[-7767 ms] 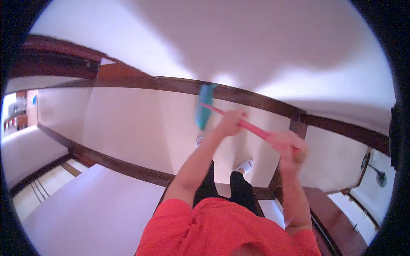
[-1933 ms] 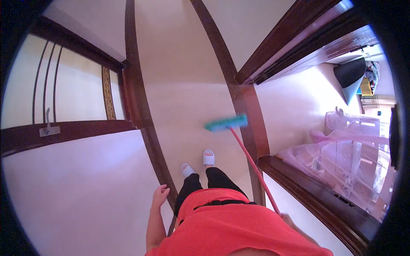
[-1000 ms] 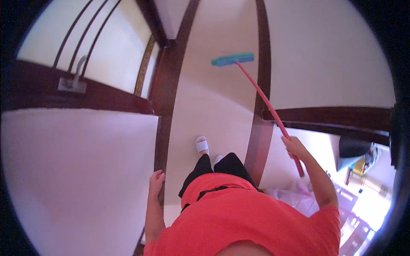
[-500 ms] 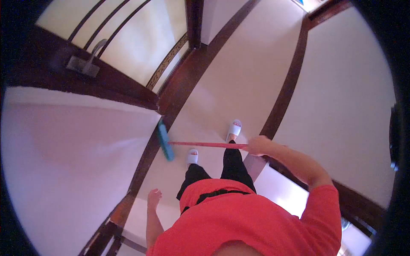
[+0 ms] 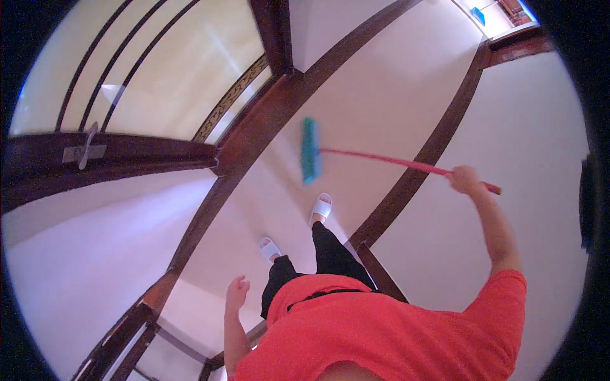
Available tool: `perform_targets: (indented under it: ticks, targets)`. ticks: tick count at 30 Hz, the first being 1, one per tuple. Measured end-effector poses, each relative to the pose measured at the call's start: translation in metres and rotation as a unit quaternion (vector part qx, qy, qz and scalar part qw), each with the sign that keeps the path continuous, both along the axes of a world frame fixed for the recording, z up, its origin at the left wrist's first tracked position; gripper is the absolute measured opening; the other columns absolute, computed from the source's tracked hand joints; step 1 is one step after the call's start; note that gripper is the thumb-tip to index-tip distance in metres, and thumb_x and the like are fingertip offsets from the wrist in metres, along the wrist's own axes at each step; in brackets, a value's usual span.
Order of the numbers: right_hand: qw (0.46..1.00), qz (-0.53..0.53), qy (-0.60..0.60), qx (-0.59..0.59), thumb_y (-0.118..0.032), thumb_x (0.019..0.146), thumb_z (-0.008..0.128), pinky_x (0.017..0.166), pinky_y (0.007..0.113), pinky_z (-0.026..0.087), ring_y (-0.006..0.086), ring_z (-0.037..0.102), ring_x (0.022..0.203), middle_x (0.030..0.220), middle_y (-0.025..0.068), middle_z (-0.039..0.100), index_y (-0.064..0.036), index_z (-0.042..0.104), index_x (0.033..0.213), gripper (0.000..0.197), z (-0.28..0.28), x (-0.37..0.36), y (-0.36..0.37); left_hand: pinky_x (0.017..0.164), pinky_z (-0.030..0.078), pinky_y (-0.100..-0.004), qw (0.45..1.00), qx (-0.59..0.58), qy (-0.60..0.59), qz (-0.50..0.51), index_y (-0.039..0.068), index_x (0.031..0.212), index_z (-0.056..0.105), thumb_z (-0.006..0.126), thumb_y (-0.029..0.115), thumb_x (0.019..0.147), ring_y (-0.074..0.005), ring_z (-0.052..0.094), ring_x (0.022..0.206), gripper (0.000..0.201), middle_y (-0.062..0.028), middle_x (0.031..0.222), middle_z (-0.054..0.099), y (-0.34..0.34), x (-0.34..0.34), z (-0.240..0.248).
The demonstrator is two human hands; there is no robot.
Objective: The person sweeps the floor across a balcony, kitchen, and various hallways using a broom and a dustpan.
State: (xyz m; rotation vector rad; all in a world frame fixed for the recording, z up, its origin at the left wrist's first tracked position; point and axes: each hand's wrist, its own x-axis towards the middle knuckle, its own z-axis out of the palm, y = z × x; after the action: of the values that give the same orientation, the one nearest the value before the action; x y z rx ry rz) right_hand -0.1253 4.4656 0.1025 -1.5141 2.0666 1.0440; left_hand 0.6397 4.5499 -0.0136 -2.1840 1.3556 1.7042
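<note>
My right hand [image 5: 466, 180] is closed around the upper part of a broom's red handle, and a short end sticks out past my fist. The broom [image 5: 310, 151] has a long teal head, slightly blurred, over the pale floor ahead of my feet. Its handle slants from the head across the dark border strip to my hand on the right. My left hand [image 5: 237, 293] hangs beside my left hip, fingers loosely curled and apart, with nothing visible in it.
White slippers [image 5: 322, 207] are on my feet. Dark brown strips [image 5: 406, 190] edge the pale corridor floor [image 5: 381, 89]. At the left stands a door with frosted glass and a metal handle [image 5: 85, 152]. White walls [image 5: 95, 254] flank me; a blue object [image 5: 478, 16] shows at the far end.
The broom has swung forward and to the right, its head moving away from the left wall's base. My right hand has moved right and forward with it. My feet have shifted left.
</note>
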Motion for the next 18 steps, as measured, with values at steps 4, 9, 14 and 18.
perform_targets:
  ticks: [4,9,14,18]
  targets:
    - [0.992,0.002,0.106,-0.072,-0.042,0.087,0.044,0.071,0.044,0.048,0.0329,0.062,0.081,0.081,0.0192,0.063,-0.0015,0.064,0.081,0.046,0.068,-0.057,-0.016,0.072,0.047,-0.0287,0.997,-0.071,0.019,-0.016,0.001,0.114,0.053,0.059,0.023,0.081,-0.0188,0.060,0.078,0.040,-0.0114,0.086,0.063,-0.019,-0.032,-0.011]
    - [0.984,0.016,0.139,-0.109,-0.041,0.086,0.047,0.072,0.045,0.046,0.0353,0.058,0.078,0.077,0.0187,0.061,-0.0011,0.062,0.076,0.044,0.145,-0.089,-0.035,0.072,0.047,-0.0290,0.998,-0.051,0.021,0.029,0.002,0.114,0.053,0.060,0.023,0.081,-0.0174,0.060,0.077,0.040,-0.0107,0.086,0.063,-0.020,-0.053,-0.003]
    - [0.985,0.126,0.057,-0.100,-0.048,0.086,0.044,0.068,0.045,0.046,0.0350,0.059,0.072,0.070,0.0168,0.061,-0.0031,0.062,0.072,0.050,0.157,-0.072,-0.054,0.070,0.048,-0.0289,0.996,-0.003,0.033,0.080,-0.001,0.115,0.052,0.061,0.022,0.081,-0.0162,0.061,0.074,0.042,-0.0107,0.084,0.063,0.018,-0.041,-0.018]
    - [0.976,0.206,-0.058,-0.042,-0.043,0.087,0.044,0.061,0.044,0.048,0.0303,0.062,0.068,0.067,0.0109,0.063,-0.0076,0.064,0.073,0.043,0.072,0.007,-0.098,0.067,0.049,-0.0293,0.996,0.043,-0.001,0.085,-0.004,0.113,0.051,0.061,0.021,0.080,-0.0169,0.062,0.069,0.043,-0.0114,0.081,0.063,0.050,-0.030,-0.034]
